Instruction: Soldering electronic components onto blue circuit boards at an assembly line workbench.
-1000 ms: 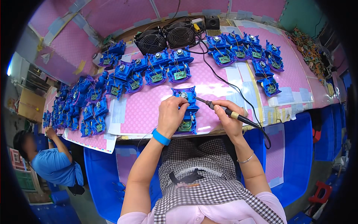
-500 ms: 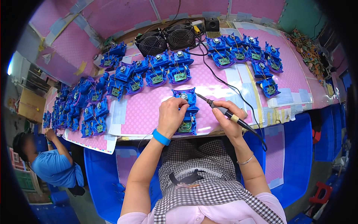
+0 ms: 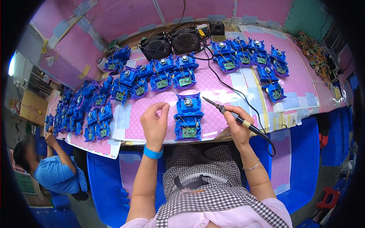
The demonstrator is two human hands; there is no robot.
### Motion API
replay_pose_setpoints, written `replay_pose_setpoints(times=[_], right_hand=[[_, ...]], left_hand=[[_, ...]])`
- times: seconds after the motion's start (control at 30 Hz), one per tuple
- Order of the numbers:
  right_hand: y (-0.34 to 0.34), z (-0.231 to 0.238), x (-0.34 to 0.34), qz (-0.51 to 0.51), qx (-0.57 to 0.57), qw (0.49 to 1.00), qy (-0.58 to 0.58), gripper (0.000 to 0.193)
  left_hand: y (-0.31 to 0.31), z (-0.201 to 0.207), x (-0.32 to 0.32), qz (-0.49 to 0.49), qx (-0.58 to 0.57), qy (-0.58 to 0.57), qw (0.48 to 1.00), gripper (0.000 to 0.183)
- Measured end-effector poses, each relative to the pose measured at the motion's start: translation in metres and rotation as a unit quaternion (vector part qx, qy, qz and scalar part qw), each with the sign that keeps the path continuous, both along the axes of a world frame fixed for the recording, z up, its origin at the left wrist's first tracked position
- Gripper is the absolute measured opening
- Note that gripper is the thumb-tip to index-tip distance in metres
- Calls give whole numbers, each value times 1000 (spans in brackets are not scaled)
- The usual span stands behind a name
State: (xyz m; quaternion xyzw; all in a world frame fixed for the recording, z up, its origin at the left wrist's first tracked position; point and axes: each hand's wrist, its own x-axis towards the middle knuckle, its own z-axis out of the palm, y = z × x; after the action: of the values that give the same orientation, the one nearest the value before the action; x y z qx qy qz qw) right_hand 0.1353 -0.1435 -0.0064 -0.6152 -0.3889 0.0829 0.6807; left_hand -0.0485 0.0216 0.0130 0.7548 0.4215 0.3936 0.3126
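My right hand [image 3: 238,124] grips a soldering iron [image 3: 230,113] by its dark handle. The iron's tip points up and left, just right of a blue plastic housing and apart from it. That opened housing [image 3: 189,107] lies in front of me, with a round silver speaker in its far half and a green circuit board [image 3: 189,132] in its near half. My left hand [image 3: 155,123] is raised left of the housing, thumb and fingers pinched together. A faint thin strand, apparently solder wire, shows by its fingers; the pinch itself hides most of it.
Similar blue housings [image 3: 184,78] stand in rows at the back, left and right. Two black fans [image 3: 157,47] sit behind them. The iron's cable [image 3: 243,93] crosses the table. Blue bins [image 3: 300,163] stand below the edge. A person in blue [image 3: 59,171] works at left.
My left hand has drawn back from the housing toward the left, uncovering the speaker. My right hand and the soldering iron have shifted slightly right and nearer to me.
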Motion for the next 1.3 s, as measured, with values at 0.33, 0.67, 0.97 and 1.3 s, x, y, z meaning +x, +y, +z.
replay_pose_setpoints(times=[0.33, 0.67, 0.97, 1.3], right_hand=[[15, 1, -7, 52, -9, 998, -24, 15], [20, 4, -10, 72, -43, 996, -40, 14], [24, 0, -12, 76, -57, 995, -30, 14], [20, 5, -10, 60, -30, 997, -49, 14]], left_hand=[[-3, -23, 13, -2, -2, 26, 1000, 19], [-7, -23, 28, -76, 35, 51, 995, 14], [-7, -22, 28, -87, 30, 63, 994, 13], [-6, -20, 28, -91, 28, 73, 993, 13]])
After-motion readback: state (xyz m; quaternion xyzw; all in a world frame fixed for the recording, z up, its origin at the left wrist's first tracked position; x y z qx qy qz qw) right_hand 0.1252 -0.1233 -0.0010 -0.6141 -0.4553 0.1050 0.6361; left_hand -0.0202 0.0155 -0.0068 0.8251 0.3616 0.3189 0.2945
